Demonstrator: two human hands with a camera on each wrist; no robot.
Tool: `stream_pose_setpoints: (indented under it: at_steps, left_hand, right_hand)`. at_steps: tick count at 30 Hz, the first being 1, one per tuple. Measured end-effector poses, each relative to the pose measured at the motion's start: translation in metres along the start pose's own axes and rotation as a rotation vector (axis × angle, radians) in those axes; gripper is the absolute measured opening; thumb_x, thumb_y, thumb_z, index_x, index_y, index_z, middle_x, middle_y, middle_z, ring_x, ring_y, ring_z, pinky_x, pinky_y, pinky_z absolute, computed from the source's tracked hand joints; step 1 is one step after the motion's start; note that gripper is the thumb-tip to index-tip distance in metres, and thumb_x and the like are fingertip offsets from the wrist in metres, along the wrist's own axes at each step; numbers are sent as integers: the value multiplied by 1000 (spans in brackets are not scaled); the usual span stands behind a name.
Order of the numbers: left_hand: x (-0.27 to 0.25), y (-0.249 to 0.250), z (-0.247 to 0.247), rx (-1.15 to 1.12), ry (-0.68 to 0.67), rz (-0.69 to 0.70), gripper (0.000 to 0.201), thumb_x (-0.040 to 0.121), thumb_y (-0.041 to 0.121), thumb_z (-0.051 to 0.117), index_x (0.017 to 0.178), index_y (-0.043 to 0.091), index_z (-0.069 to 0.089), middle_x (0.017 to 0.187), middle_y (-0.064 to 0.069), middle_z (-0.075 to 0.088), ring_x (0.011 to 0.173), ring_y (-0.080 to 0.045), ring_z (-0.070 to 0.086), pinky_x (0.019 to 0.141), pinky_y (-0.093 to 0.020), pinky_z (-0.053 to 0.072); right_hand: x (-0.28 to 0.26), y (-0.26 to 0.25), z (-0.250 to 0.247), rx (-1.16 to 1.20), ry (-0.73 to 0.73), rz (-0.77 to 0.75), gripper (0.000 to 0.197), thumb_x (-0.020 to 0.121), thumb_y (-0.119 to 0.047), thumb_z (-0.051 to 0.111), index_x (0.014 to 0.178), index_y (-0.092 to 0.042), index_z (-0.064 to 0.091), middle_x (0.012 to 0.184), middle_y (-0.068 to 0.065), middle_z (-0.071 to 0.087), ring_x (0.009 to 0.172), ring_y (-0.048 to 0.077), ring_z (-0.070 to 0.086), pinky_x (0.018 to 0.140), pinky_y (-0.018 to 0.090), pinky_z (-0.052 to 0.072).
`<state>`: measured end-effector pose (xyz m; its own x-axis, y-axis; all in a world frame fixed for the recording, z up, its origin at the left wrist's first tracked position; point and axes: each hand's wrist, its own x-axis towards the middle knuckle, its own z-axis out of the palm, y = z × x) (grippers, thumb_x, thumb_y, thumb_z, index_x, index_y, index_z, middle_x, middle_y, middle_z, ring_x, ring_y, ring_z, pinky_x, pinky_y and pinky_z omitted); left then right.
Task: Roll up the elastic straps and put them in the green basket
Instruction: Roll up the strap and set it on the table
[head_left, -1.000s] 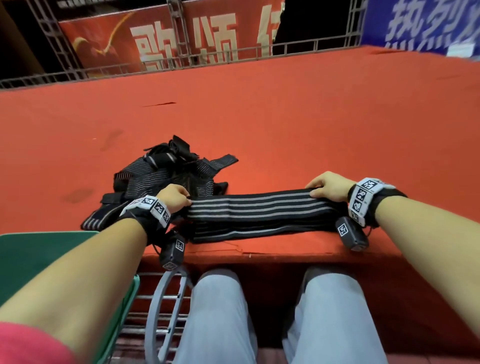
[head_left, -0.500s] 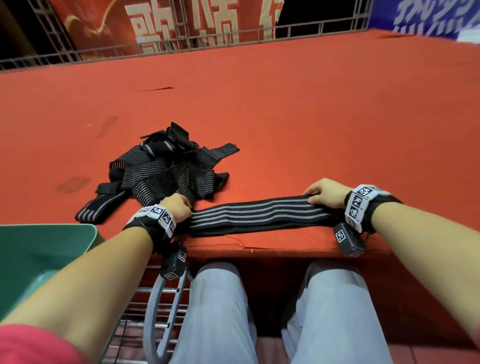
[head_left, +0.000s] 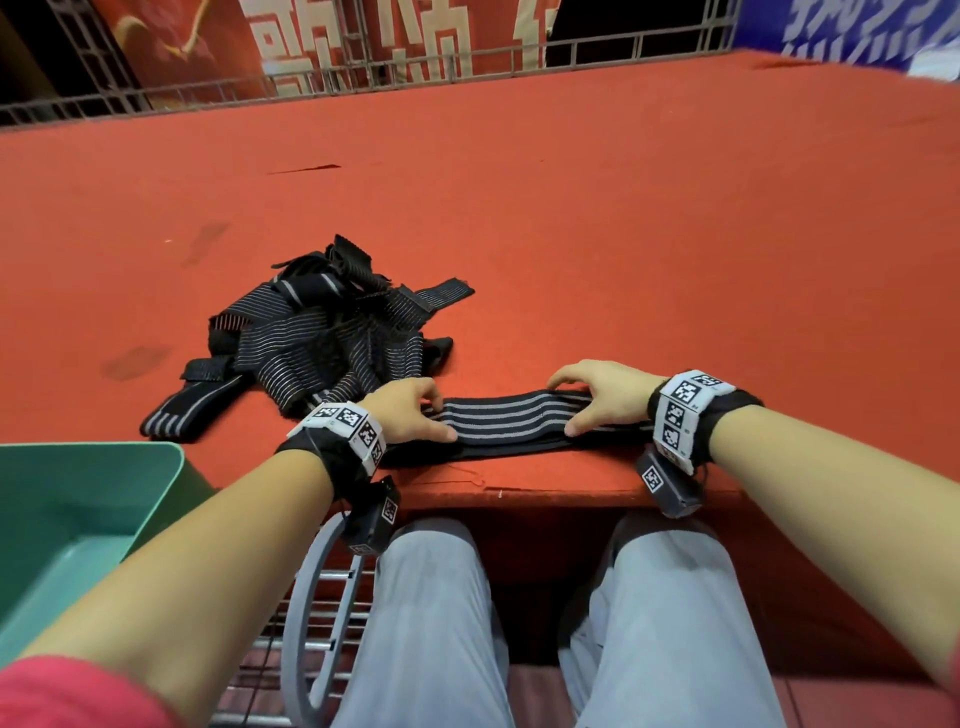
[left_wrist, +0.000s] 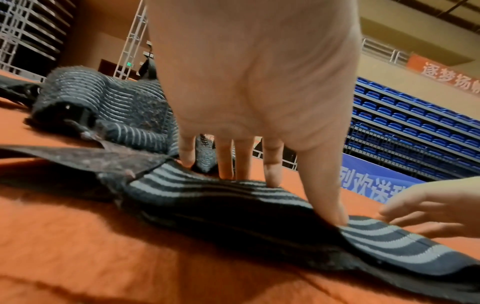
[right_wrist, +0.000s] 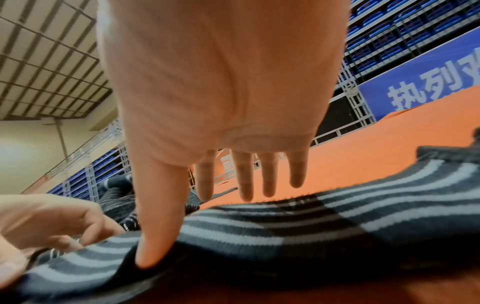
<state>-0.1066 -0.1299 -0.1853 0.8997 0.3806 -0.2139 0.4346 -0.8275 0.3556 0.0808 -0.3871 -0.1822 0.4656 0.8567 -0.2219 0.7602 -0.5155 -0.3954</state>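
A black elastic strap with grey stripes (head_left: 514, 422) lies flat along the near edge of the red table (head_left: 571, 218). My left hand (head_left: 410, 413) presses its left part with straight fingers and thumb (left_wrist: 327, 201). My right hand (head_left: 597, 395) rests on the strap further right, fingers spread, thumb (right_wrist: 155, 236) pressing the near edge of the strap (right_wrist: 337, 222). A heap of more striped straps (head_left: 322, 338) lies behind my left hand. The green basket (head_left: 78, 509) stands low at the left, beside the table.
A grey wire rack (head_left: 317, 613) stands below the table edge by my knees. A metal railing (head_left: 415, 67) and banners close off the table's far side. Red table surface stretches to the right and beyond the straps.
My right hand has slid left along the strap, closer to my left hand. The strap's right end now trails under my right wrist. The camera has tilted down a little.
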Motion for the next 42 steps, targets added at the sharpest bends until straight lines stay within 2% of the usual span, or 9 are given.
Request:
stream_pose_setpoints:
  at_steps: [5,9,23,27,29,31,34,38,42]
  left_hand:
    - [-4,8,12,20,-1,106,56,58,38,93,98,25,56,99,7,56,92,-15,55,84,-33,48]
    - [-5,10,15,70,29,150,57,55,46,92,94,32,52,106,7,53,99,-17,53,93,-44,48]
    - [-12,9,29,276,27,194,57,64,62,80,108,33,57,111,12,59,106,-14,52,85,-42,45]
    - [-15,0,18,174,-31,148,56,70,71,67,112,34,61,114,12,62,107,-13,56,94,-39,45]
    - [-17,-9,3,79,-1,129,45,85,60,57,116,28,66,118,6,65,112,-17,58,102,-34,43]
    - [-16,-26,-12,62,56,88,26,94,24,57,119,21,67,119,-1,66,114,-21,59,100,-24,40]
    - [-19,-47,-27,62,11,-12,43,78,1,55,108,31,63,106,5,65,106,-19,62,97,-27,47]
    - [-25,-56,-30,206,-147,-13,48,64,11,77,104,32,60,102,4,61,93,-18,60,79,-25,50]
    - [-23,-59,-19,297,-115,74,61,53,29,93,104,23,60,106,2,53,100,-21,53,86,-31,47]
  right_hand:
    - [2,-5,10,-35,-29,-33,62,65,-33,90,115,-25,55,116,1,55,105,21,54,89,34,45]
    - [1,-3,10,-27,-21,-40,53,64,-32,90,105,-26,55,113,0,55,102,21,54,87,34,45]
    - [-6,-3,10,-167,-64,-36,51,62,-32,92,99,-30,56,117,-3,52,106,20,50,92,39,44]
    - [-5,-7,9,-169,-72,-1,52,63,-40,90,100,-28,55,114,-4,52,105,19,49,91,39,45]
    - [-3,-13,10,-143,-54,-2,50,64,-46,88,97,-28,55,110,-5,52,104,19,51,89,38,45]
    - [1,-22,11,-127,-26,-24,49,66,-47,87,99,-27,57,110,-3,53,104,19,51,90,37,45]
    - [12,-43,15,-117,-14,-70,49,69,-46,85,105,-25,58,112,-1,53,106,21,51,93,38,44]
    - [31,-77,28,-101,-7,-144,51,71,-43,84,110,-23,57,114,1,53,105,21,51,90,34,44]
    - [47,-106,42,-108,-23,-198,53,71,-42,84,112,-20,57,115,2,53,104,20,50,89,35,43]
